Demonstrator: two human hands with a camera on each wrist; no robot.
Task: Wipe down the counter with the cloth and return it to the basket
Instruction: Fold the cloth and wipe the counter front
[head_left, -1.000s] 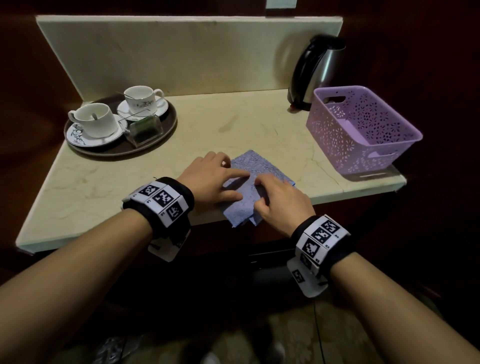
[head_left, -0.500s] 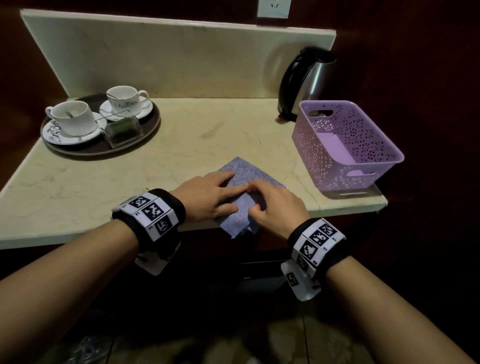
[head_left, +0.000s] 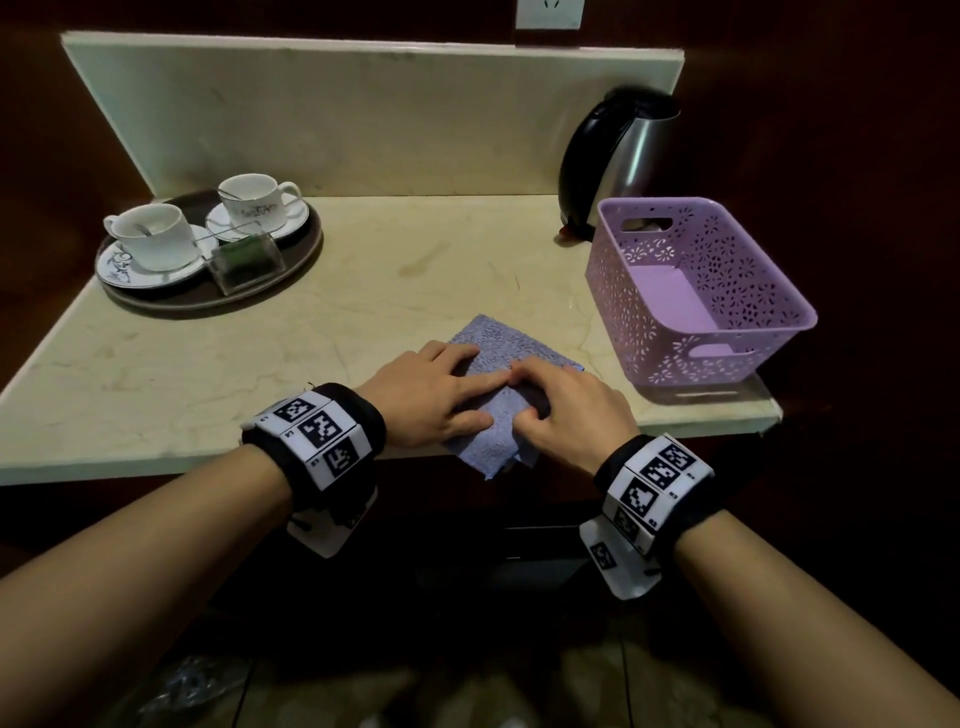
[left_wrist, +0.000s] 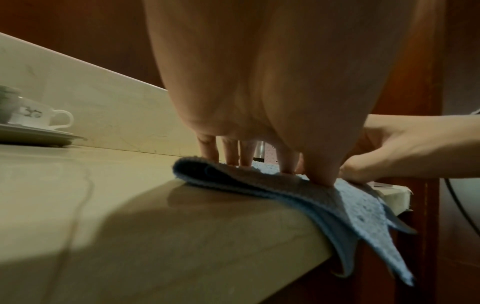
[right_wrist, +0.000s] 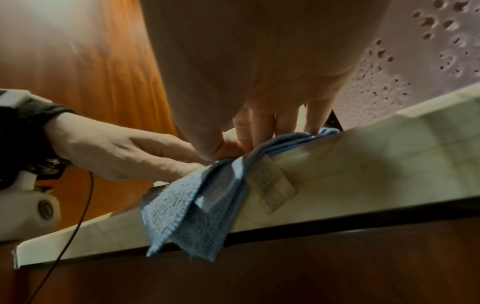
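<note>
Head view gives me both hands on the cloth (head_left: 501, 364), which lies folded at the surface's (head_left: 363, 291) front edge with one corner hanging over. My left hand (head_left: 431, 397) lies flat on it, fingers straight and pressing down. My right hand (head_left: 566, 402) has its fingers bent onto the cloth, thumb tucked against the fabric; I cannot tell whether it pinches a fold. The basket (head_left: 727, 332) sits to the right, just beside the cloth but apart from it. A kettle (head_left: 618, 156) stands behind it; a tray (head_left: 291, 270) with cups sits at far left.
</note>
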